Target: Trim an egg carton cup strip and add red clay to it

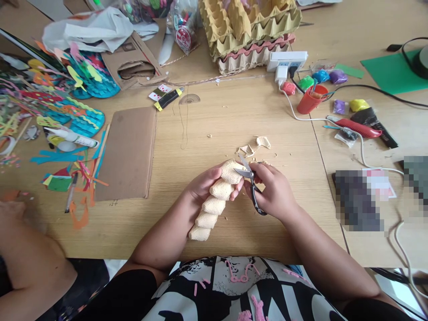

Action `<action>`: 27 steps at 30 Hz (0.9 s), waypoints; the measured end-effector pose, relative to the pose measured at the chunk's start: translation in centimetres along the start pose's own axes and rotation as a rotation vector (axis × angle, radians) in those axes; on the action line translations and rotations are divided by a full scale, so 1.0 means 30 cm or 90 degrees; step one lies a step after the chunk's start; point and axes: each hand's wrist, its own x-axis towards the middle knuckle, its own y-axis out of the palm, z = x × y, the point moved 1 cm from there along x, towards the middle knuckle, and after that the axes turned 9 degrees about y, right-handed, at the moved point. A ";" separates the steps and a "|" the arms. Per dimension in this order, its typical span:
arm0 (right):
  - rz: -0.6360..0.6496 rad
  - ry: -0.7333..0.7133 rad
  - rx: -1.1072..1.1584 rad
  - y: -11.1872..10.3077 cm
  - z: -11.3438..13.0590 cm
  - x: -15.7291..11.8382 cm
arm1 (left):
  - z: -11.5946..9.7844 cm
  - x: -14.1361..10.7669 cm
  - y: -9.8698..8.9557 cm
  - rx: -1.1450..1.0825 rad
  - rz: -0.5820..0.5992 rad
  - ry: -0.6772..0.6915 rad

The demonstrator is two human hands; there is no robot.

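Left hand (205, 182): I see it gripping the bumpy strip (214, 206), mid-frame, apparently to steady its end.
Right hand (277, 191): grasping scissors (251, 175), blades parted.

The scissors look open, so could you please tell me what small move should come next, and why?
Probably close the scissors gently on the edge of the carton strip: the blades stand apart at its far end, the left hand holds it, and pale scraps lie just beyond.
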 end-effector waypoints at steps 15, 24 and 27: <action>-0.035 0.011 0.004 0.029 -0.004 -0.011 | 0.017 -0.006 -0.006 0.006 -0.037 -0.019; -0.044 0.027 -0.019 0.029 0.002 -0.014 | 0.015 -0.010 -0.003 0.029 -0.052 -0.033; -0.046 0.041 -0.040 0.030 0.008 -0.016 | 0.013 -0.010 -0.004 0.033 -0.058 -0.044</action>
